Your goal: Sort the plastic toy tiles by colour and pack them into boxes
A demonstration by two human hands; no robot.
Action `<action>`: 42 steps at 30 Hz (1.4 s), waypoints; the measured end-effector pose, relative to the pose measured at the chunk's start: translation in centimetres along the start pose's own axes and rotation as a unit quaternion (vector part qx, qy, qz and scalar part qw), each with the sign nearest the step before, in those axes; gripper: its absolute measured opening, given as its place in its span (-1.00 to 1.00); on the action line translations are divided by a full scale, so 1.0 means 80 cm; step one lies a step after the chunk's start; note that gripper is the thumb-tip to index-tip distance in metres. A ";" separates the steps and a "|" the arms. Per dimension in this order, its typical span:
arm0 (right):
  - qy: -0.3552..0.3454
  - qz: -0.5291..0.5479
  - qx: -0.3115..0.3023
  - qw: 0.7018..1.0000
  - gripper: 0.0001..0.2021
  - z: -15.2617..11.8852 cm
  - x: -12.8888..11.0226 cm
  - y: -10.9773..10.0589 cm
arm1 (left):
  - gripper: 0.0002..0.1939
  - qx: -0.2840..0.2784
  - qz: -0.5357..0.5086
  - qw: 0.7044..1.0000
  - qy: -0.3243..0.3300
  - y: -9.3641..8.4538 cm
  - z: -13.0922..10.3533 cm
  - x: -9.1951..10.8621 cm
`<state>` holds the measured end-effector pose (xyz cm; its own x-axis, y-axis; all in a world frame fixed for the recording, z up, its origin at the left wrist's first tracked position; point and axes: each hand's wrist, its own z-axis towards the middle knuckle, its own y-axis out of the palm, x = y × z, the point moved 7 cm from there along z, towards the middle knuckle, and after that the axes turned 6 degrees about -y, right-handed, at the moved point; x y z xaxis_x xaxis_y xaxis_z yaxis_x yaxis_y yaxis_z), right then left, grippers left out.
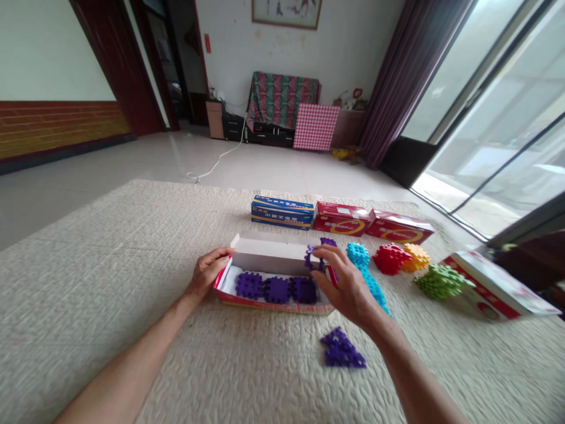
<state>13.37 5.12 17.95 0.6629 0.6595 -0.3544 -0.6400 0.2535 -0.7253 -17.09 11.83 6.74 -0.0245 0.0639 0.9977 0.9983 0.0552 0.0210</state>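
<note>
An open red and white box [273,307] lies lengthwise before me with its lid flap raised. Inside, three purple toothed blocks [277,290] sit in a row on white lining. My left hand [207,272] grips the box's left end. Above the box's right end, my right hand [342,282] pinches a purple toothed piece [310,257] between thumb and fingers. More purple pieces [329,242] show partly behind that hand. Purple triangular pieces [342,350] lie on the quilted mat, in front of the box at the right.
Behind stand a blue box [282,213] and two red boxes [341,219]. To the right lie light-blue pieces [358,254], a red cluster [391,258], a yellow one [415,257], a green stack [442,281] and a white and red box [501,285].
</note>
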 end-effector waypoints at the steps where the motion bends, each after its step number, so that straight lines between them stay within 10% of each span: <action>1: -0.010 0.022 -0.043 0.999 -0.71 0.009 -0.014 0.014 | -0.64 -0.001 -0.001 1.000 0.006 0.001 0.000 0.002; 10: -0.003 0.039 -0.216 0.976 -0.70 0.026 -0.039 0.084 | -0.68 -0.009 -0.004 0.998 0.058 0.005 0.002 0.012; 17: -0.006 0.074 -0.075 0.994 -0.78 0.014 -0.030 0.037 | -0.65 -0.009 -0.001 0.999 0.044 0.003 0.001 0.007; 23: 0.131 -0.025 0.096 0.986 -0.84 -0.045 0.040 -0.031 | -0.60 -0.004 -0.006 1.000 0.024 0.002 0.000 0.005; 30: 0.233 0.115 -0.016 0.965 -0.69 -0.093 0.059 0.006 | -0.55 0.024 -0.013 0.999 -0.020 -0.002 -0.002 -0.001; 42: 0.221 0.179 0.036 0.958 -0.68 -0.089 0.064 0.040 | -0.56 0.074 -0.011 0.997 -0.008 -0.027 0.032 -0.010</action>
<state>17.47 4.33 9.60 0.4850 0.3524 -0.8004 -0.8720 0.1246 -0.4735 -19.34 14.25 5.76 -0.0489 0.0774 0.9958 0.9788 0.2024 0.0324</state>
